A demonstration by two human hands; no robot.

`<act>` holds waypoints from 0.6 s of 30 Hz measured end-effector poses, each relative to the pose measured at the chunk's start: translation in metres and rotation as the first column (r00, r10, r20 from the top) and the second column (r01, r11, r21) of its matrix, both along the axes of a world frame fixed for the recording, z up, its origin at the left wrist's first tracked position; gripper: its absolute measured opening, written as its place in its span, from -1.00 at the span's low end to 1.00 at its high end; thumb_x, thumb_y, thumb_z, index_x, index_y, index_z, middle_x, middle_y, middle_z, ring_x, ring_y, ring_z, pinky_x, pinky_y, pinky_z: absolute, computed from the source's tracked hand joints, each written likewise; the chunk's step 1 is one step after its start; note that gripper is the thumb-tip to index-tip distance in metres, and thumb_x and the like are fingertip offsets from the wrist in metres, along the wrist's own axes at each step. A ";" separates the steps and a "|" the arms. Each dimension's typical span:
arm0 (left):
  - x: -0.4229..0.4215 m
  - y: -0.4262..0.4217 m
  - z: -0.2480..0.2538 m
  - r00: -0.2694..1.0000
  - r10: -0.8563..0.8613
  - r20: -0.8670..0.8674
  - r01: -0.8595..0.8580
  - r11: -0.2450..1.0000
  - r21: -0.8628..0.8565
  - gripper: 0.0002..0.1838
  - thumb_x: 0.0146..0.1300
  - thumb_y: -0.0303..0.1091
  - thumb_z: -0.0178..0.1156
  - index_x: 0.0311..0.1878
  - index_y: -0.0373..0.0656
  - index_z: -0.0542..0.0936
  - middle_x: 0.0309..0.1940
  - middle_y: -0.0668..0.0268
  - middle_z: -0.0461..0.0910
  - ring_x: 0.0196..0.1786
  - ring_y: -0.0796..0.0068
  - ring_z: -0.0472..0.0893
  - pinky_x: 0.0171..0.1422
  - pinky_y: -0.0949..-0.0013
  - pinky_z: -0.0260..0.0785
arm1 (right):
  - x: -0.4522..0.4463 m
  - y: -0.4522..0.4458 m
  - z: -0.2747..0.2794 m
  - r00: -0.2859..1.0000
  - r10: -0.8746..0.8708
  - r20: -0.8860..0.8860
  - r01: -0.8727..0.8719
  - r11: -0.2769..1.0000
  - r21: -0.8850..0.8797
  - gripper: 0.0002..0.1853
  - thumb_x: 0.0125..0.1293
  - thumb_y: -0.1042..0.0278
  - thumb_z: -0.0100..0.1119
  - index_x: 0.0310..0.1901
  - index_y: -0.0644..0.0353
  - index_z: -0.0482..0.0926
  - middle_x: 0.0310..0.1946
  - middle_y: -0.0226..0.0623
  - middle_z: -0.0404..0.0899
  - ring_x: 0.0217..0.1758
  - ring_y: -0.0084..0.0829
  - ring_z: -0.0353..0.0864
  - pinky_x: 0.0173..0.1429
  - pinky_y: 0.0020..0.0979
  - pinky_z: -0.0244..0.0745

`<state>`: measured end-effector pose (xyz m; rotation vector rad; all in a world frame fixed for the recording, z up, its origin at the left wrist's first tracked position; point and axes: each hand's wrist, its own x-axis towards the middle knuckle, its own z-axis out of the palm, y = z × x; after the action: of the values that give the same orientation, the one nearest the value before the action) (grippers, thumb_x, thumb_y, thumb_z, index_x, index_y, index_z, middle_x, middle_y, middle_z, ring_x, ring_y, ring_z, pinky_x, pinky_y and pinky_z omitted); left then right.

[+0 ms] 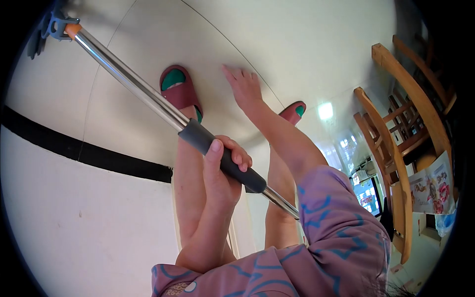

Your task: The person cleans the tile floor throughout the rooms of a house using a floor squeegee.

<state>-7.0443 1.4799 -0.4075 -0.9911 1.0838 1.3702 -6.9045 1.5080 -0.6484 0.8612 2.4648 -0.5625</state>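
Observation:
My left hand (225,168) is closed around the dark grey grip sleeve of a mop (133,79), thumb lying along it. The mop has a shiny metal pole and slants from the upper left towards my right sleeve. An orange collar (72,30) joins the pole to a blue-grey head (55,24), whose far part fades into the dark edge of the view. My right hand (243,88) is held out over the floor, apart from the mop, its fingers spread and nothing in it.
My feet in dark red slippers (185,96) stand on the pale tiled floor (208,44). A white surface with a black border strip (118,161) lies left. Wooden chairs (391,143) stand right, near a lit screen (366,195) and a flower-printed bag (433,190).

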 end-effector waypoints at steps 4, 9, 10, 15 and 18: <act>0.000 0.000 -0.001 1.000 -0.001 -0.013 0.001 1.000 0.008 -0.68 0.37 -0.03 0.01 -0.27 -0.12 0.37 -0.57 0.36 0.34 -0.51 0.49 0.36 -0.24 0.34 0.30 | -0.003 0.002 -0.001 0.997 0.002 -0.073 -0.002 1.000 0.007 -0.34 0.20 0.47 0.02 0.38 -0.07 0.22 -0.13 -0.35 0.47 -0.04 -0.34 0.47 -0.04 -0.20 0.33; 0.002 0.001 -0.003 1.000 0.021 0.022 -0.020 0.999 -0.042 -0.67 0.37 0.00 0.02 -0.27 -0.10 0.37 -0.57 0.36 0.34 -0.51 0.48 0.34 -0.25 0.33 0.27 | 0.004 0.000 -0.010 0.999 -0.026 0.043 0.028 0.999 -0.034 -0.35 0.20 0.47 0.02 0.37 -0.06 0.22 -0.11 -0.36 0.48 -0.02 -0.34 0.46 -0.02 -0.20 0.32; 0.004 -0.003 -0.005 0.999 0.020 0.029 -0.019 0.999 -0.042 -0.67 0.37 0.00 0.02 -0.27 -0.10 0.37 -0.57 0.36 0.34 -0.51 0.48 0.34 -0.25 0.33 0.27 | -0.004 0.003 -0.009 0.999 -0.045 -0.002 0.045 0.998 -0.034 -0.35 0.20 0.47 0.01 0.37 -0.05 0.22 -0.10 -0.34 0.47 -0.01 -0.34 0.45 -0.02 -0.21 0.32; 0.005 0.000 -0.007 1.000 -0.005 0.013 0.006 0.998 -0.066 -0.65 0.33 0.06 0.05 -0.29 -0.05 0.38 -0.57 0.41 0.30 -0.53 0.53 0.29 -0.27 0.38 0.22 | 0.022 -0.006 0.011 0.994 -0.105 -0.004 0.105 0.994 -0.034 -0.36 0.20 0.49 -0.01 0.37 -0.03 0.22 -0.02 -0.30 0.45 0.05 -0.32 0.44 0.05 -0.20 0.33; 0.006 -0.003 -0.009 1.000 -0.027 0.004 0.027 0.996 -0.085 -0.63 0.30 0.10 0.09 -0.30 -0.02 0.39 -0.57 0.46 0.27 -0.53 0.58 0.25 -0.30 0.41 0.18 | 0.088 -0.020 0.013 0.970 -0.229 0.075 0.227 0.973 0.041 -0.32 0.18 0.54 -0.01 0.38 -0.06 0.20 0.07 -0.27 0.41 0.09 -0.28 0.43 0.14 -0.18 0.34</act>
<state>-7.0386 1.4769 -0.4168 -1.0367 1.1578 1.3096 -6.8161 1.4880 -0.6356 1.1676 2.3241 -0.5560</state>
